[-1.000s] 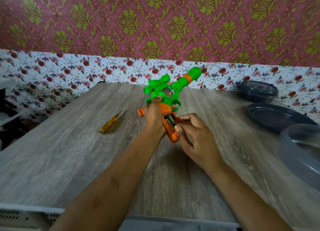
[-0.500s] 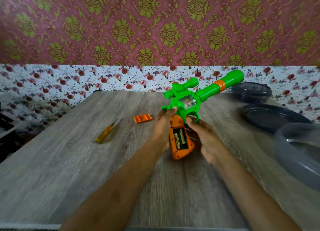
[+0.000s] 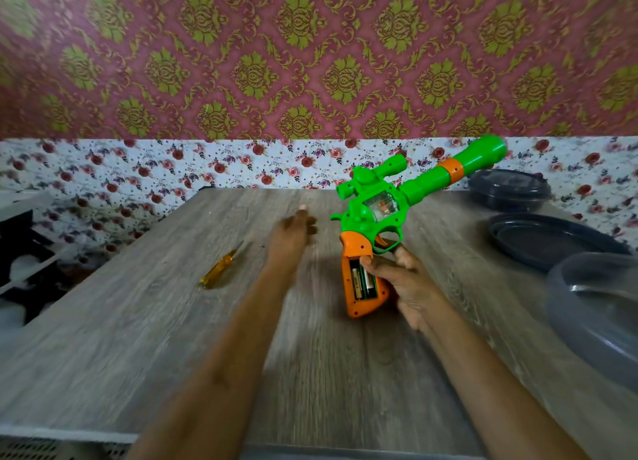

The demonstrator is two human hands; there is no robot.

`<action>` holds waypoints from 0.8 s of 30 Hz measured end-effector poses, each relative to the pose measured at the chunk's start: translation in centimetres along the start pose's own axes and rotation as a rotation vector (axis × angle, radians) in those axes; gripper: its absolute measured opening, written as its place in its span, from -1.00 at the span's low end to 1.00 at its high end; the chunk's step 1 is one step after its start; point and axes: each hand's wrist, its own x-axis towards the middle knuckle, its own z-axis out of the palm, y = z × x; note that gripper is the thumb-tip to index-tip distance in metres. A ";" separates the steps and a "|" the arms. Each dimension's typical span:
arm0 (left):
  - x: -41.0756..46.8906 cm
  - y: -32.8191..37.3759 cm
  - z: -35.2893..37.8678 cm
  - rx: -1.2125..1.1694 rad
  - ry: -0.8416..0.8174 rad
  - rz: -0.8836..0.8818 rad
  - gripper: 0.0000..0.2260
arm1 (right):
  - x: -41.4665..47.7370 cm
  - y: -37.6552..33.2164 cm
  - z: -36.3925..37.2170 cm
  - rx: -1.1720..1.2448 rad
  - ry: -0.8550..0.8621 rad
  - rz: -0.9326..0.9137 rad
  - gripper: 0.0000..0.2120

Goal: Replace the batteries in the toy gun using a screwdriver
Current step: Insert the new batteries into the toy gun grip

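Note:
The toy gun [image 3: 397,197] has a green body and barrel and an orange grip [image 3: 359,306]. It is raised over the wooden table [image 3: 138,321], barrel pointing up and to the right. My right hand [image 3: 411,287] grips the orange handle from the right, thumb at the edge of the open battery compartment. Two batteries [image 3: 362,283] sit inside it. My left hand [image 3: 293,230] is off the gun, blurred, low over the table to its left; its fingers are too smeared to read. The yellow-handled screwdriver [image 3: 221,269] lies on the table further left. The orange cover is not visible.
A dark lidded tub [image 3: 509,190], a dark round plate [image 3: 552,242] and a clear grey bowl [image 3: 600,311] line the table's right side. A white rack [image 3: 20,252] stands off the left edge. Patterned wallpaper backs the table.
My left hand let go of the gun and moved left and forward to where the orange cover lay. My right hand now holds the gun alone, slightly further right.

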 end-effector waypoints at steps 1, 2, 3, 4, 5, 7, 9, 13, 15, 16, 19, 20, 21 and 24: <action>1.0 -0.1 -1.0 0.128 0.062 0.051 -0.73 | 0.1 0.0 -0.1 0.009 0.002 0.000 -0.69; 2.3 -0.3 -1.9 0.333 0.099 0.119 -0.79 | 0.2 0.1 -0.2 0.015 0.007 0.003 -0.71; 3.6 -0.6 -2.6 0.571 0.083 0.180 -0.80 | 0.3 0.1 -0.3 0.016 0.013 0.007 -0.71; 4.8 -0.7 -3.2 0.785 0.027 0.221 -0.76 | 0.3 0.1 -0.4 0.019 0.022 0.010 -0.70; 5.9 -0.9 -3.6 0.958 -0.044 0.224 -0.69 | 0.4 0.1 -0.4 0.023 0.025 0.013 -0.69; 7.4 -1.3 -3.5 1.195 -0.156 0.234 -0.57 | 0.5 0.1 -0.5 0.040 0.026 0.019 -0.64; 7.7 -1.5 -3.0 1.294 -0.226 0.269 -0.53 | 0.5 0.1 -0.6 0.049 0.024 0.021 -0.64; 7.2 -0.7 -1.6 1.409 -0.251 0.330 -0.56 | 0.6 0.1 -0.8 0.079 0.018 0.032 -0.69; 6.3 -0.1 -1.2 1.516 -0.242 0.372 -0.63 | 0.6 0.0 -0.8 0.101 0.027 0.038 -0.71; 5.9 0.1 -1.0 1.516 -0.238 0.399 -0.69 | 0.6 0.0 -0.9 0.113 0.036 0.040 -0.71; 5.0 0.3 -1.5 1.136 -0.192 0.397 -0.80 | 0.4 -0.2 -1.0 0.126 0.051 0.046 -0.74; 4.6 0.5 -1.7 0.924 -0.177 0.356 -0.83 | 0.4 -0.2 -0.9 0.128 0.058 0.046 -0.75; 4.0 0.7 -2.0 0.684 -0.166 0.293 -0.86 | 0.4 -0.3 -0.9 0.128 0.065 0.046 -0.76; 1.3 1.6 -2.5 0.099 -0.229 0.086 -0.88 | 0.1 -0.5 -0.8 0.125 0.078 0.038 -0.77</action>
